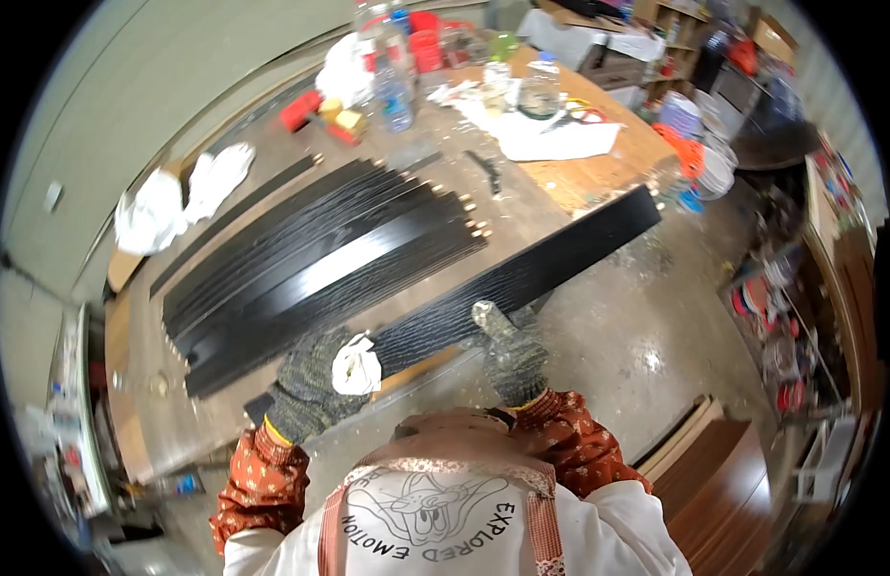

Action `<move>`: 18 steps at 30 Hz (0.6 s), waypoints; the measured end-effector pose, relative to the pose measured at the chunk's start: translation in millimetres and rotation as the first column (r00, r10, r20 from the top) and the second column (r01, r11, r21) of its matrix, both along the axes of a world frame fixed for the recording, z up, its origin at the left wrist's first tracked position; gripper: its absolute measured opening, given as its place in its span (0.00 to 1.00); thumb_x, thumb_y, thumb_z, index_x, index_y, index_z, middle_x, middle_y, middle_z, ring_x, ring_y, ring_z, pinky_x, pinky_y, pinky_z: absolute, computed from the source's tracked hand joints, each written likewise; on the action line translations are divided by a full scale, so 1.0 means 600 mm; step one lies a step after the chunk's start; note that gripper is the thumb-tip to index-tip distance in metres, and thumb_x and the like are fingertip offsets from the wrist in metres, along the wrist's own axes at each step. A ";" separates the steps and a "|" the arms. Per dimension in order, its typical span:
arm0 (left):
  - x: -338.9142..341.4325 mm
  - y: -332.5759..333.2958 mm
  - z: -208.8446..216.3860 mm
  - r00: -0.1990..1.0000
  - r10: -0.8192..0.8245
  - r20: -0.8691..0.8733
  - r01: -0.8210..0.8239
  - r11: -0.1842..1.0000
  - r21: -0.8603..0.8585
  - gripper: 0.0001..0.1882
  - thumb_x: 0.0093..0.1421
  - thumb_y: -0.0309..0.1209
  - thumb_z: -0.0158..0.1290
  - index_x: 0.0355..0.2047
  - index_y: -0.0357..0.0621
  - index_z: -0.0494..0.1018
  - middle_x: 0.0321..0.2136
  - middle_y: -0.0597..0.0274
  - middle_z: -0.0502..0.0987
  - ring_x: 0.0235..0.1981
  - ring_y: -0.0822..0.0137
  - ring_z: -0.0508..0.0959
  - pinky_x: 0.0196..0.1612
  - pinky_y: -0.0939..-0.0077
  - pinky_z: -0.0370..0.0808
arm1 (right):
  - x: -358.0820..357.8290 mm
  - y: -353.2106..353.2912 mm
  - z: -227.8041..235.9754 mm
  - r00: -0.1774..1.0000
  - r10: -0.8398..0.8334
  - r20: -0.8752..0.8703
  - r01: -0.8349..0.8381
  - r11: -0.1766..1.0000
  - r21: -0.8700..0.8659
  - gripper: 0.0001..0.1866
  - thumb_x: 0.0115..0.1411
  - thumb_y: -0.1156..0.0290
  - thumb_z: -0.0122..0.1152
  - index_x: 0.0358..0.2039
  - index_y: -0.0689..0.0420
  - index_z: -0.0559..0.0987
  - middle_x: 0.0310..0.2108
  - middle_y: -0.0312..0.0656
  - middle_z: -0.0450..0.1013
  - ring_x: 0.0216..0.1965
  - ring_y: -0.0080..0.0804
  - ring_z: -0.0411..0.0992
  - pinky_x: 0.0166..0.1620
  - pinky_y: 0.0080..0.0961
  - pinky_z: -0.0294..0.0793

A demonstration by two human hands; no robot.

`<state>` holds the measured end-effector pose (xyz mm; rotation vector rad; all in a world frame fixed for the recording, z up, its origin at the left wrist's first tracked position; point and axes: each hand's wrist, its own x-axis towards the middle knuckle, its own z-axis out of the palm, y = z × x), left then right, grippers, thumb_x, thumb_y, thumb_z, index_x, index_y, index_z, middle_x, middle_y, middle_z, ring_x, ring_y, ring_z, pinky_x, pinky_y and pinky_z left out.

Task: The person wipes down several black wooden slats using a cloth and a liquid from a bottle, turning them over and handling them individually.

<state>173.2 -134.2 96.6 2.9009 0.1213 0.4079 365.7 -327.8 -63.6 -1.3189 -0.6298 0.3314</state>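
Note:
A long black wood-grained board (531, 269) lies slantwise in front of me, its far right end reaching past the table. My left hand (315, 384), in a dark mottled knit glove, closes on a crumpled white cloth (357, 367) against the board's near left part. My right hand (512, 357), gloved alike, grips the board's near edge with the thumb on top; its other fingers are mostly hidden. Beyond the board, a row of similar black boards (320, 269) lies side by side, with small pale pegs at their ends.
White cloths (152, 216) lie at the table's far left. Red and yellow blocks (341, 120), plastic bottles (394, 101), a glass jar (539, 91) and white paper (560, 139) are at the back. Buckets (714, 173) stand on the right; brown panels (714, 480) lean at lower right.

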 end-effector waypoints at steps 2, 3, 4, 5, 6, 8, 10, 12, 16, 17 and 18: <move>-0.038 0.002 -0.017 0.994 0.105 0.014 -0.106 0.991 0.080 0.31 0.44 0.45 0.63 0.46 0.43 0.73 0.42 0.49 0.75 0.42 0.48 0.75 0.44 0.56 0.73 | 0.009 0.002 0.031 0.890 0.111 0.443 0.037 0.950 -0.312 0.17 0.61 0.81 0.51 0.52 0.68 0.71 0.39 0.44 0.76 0.32 0.25 0.76 0.31 0.16 0.77; -0.045 -0.001 -0.029 0.988 0.154 -0.007 -0.153 0.985 0.076 0.32 0.44 0.46 0.63 0.47 0.42 0.72 0.43 0.49 0.74 0.42 0.49 0.75 0.45 0.56 0.73 | -0.007 0.005 0.059 0.945 0.066 0.320 -0.007 0.983 -0.182 0.16 0.61 0.81 0.51 0.50 0.66 0.73 0.38 0.42 0.76 0.28 0.22 0.73 0.28 0.16 0.74; -0.051 -0.009 -0.024 0.977 0.210 -0.028 -0.207 0.975 0.082 0.34 0.44 0.46 0.63 0.49 0.41 0.72 0.43 0.49 0.74 0.43 0.49 0.75 0.45 0.57 0.73 | 0.000 0.012 0.061 0.942 0.107 0.318 -0.050 0.982 -0.184 0.16 0.61 0.81 0.51 0.50 0.66 0.73 0.38 0.42 0.76 0.28 0.22 0.73 0.28 0.16 0.74; -0.056 -0.016 -0.022 0.967 0.250 -0.050 -0.244 0.965 0.100 0.36 0.44 0.47 0.63 0.51 0.40 0.70 0.43 0.50 0.75 0.42 0.50 0.75 0.46 0.57 0.72 | 0.007 0.017 0.063 0.862 0.050 0.504 -0.010 0.997 -0.082 0.16 0.61 0.79 0.52 0.51 0.66 0.73 0.36 0.41 0.76 0.28 0.21 0.73 0.28 0.16 0.74; -0.060 -0.021 -0.024 0.966 0.257 -0.027 -0.253 0.963 0.094 0.37 0.44 0.47 0.63 0.52 0.40 0.69 0.42 0.50 0.75 0.42 0.49 0.75 0.46 0.57 0.72 | 0.005 0.019 0.065 0.905 0.096 0.413 -0.079 0.995 -0.058 0.17 0.61 0.78 0.52 0.51 0.66 0.73 0.36 0.41 0.76 0.27 0.20 0.73 0.28 0.16 0.74; -0.071 -0.027 -0.025 0.952 0.299 -0.061 -0.298 0.954 0.028 0.38 0.43 0.47 0.63 0.53 0.40 0.69 0.42 0.51 0.76 0.41 0.50 0.75 0.46 0.57 0.72 | 0.000 0.023 0.082 0.958 0.184 0.219 -0.192 0.981 0.016 0.18 0.61 0.76 0.53 0.52 0.66 0.72 0.34 0.41 0.77 0.26 0.19 0.73 0.28 0.15 0.74; -0.079 -0.035 -0.025 0.942 0.334 -0.046 -0.334 0.942 -0.005 0.39 0.42 0.47 0.63 0.53 0.41 0.68 0.43 0.51 0.76 0.42 0.50 0.75 0.46 0.57 0.72 | 0.004 0.035 0.095 0.761 -0.088 0.643 -0.020 0.987 0.159 0.16 0.55 0.86 0.56 0.44 0.62 0.78 0.37 0.43 0.78 0.34 0.28 0.77 0.37 0.22 0.79; -0.083 -0.042 -0.022 0.939 0.335 -0.081 -0.338 0.941 -0.026 0.39 0.42 0.46 0.63 0.53 0.42 0.69 0.44 0.52 0.75 0.42 0.50 0.75 0.46 0.57 0.72 | 0.003 0.021 0.066 0.839 -0.005 0.545 -0.077 0.989 0.128 0.15 0.54 0.85 0.58 0.43 0.59 0.79 0.36 0.43 0.77 0.33 0.30 0.76 0.36 0.23 0.79; -0.090 -0.045 -0.036 0.932 0.355 -0.073 -0.357 0.934 -0.008 0.39 0.41 0.46 0.64 0.54 0.43 0.68 0.44 0.53 0.75 0.42 0.50 0.75 0.46 0.57 0.71 | 0.000 0.013 0.061 0.924 0.149 0.352 -0.146 0.989 -0.036 0.15 0.59 0.85 0.52 0.47 0.70 0.74 0.37 0.45 0.76 0.31 0.24 0.76 0.31 0.19 0.81; -0.088 -0.044 -0.041 0.941 0.335 -0.039 -0.335 0.942 0.004 0.39 0.41 0.47 0.64 0.53 0.43 0.68 0.44 0.53 0.75 0.42 0.50 0.74 0.47 0.57 0.71 | 0.000 0.011 0.067 0.916 0.156 0.371 -0.151 0.988 -0.043 0.14 0.59 0.85 0.52 0.47 0.70 0.74 0.37 0.44 0.77 0.31 0.25 0.76 0.30 0.19 0.80; -0.088 -0.041 -0.043 0.937 0.347 -0.038 -0.347 0.938 0.001 0.39 0.41 0.47 0.64 0.53 0.43 0.68 0.44 0.53 0.75 0.42 0.50 0.74 0.47 0.57 0.71 | 0.001 0.010 0.073 0.907 0.162 0.389 -0.155 0.987 -0.050 0.14 0.59 0.84 0.53 0.47 0.69 0.74 0.37 0.43 0.77 0.31 0.26 0.76 0.30 0.19 0.80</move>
